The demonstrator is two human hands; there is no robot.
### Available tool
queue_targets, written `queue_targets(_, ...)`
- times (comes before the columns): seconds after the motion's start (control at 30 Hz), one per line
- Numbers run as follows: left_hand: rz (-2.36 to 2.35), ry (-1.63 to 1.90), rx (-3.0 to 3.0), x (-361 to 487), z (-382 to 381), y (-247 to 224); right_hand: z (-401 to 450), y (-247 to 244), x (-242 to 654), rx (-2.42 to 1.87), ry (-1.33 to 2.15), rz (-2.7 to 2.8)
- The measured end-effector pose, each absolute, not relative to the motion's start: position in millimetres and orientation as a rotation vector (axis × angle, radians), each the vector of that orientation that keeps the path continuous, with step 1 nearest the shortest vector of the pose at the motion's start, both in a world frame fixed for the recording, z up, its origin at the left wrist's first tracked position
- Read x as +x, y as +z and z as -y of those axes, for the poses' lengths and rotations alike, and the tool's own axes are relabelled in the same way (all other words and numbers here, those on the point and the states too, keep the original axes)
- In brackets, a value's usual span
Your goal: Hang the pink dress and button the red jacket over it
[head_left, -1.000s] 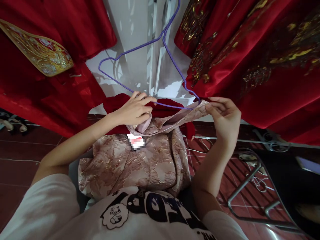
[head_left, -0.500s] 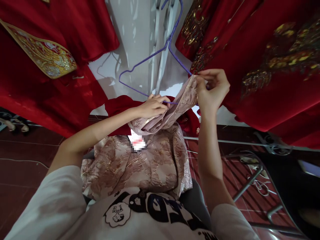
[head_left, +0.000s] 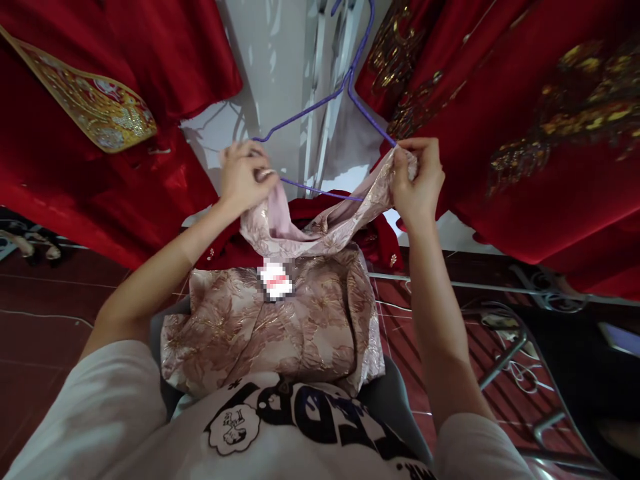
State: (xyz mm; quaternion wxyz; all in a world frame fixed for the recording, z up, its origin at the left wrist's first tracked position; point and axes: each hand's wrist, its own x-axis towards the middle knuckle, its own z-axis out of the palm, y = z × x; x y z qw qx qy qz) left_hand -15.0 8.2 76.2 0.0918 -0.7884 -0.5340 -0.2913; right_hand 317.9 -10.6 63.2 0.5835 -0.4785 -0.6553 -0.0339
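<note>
A pink and gold brocade garment lies over my lap, its top edge lifted toward a purple wire hanger. My right hand pinches one upper corner of the garment against the right end of the hanger. At the hanger's left end, my left hand is closed on the other upper corner, slightly blurred by motion. Between my hands the garment's edge sags, showing a plain pink lining. A white tag with a blurred print hangs at the front.
Red garments with gold embroidery hang on the left and on the right. A black chair with metal legs stands at right on the red tiled floor, where white cables lie. A metal bar runs low behind the garment.
My left hand has moved up and left from the middle of the garment to the hanger's left end, lifting the left corner. The garment's top edge has spread. My right hand has barely moved.
</note>
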Motion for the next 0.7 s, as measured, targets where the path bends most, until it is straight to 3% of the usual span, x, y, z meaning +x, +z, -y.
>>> queue_targets(0.2, 1.859, -1.022, -2.080, -100.3, -50.2, 69.2, 7.8, 55.6, 313.5, -1.117, -0.047, 1.495)
queue_targets(0.37, 2.172, -0.854, -1.966, -99.1, -56.8, 91.2, 11.0, 58.8, 315.9, -1.148, -0.003, 1.536)
queue_targets(0.7, 1.768, -1.001, -2.122, -44.5, -60.3, 134.2, 16.9, 58.3, 312.4, -1.155, 0.012, 1.566)
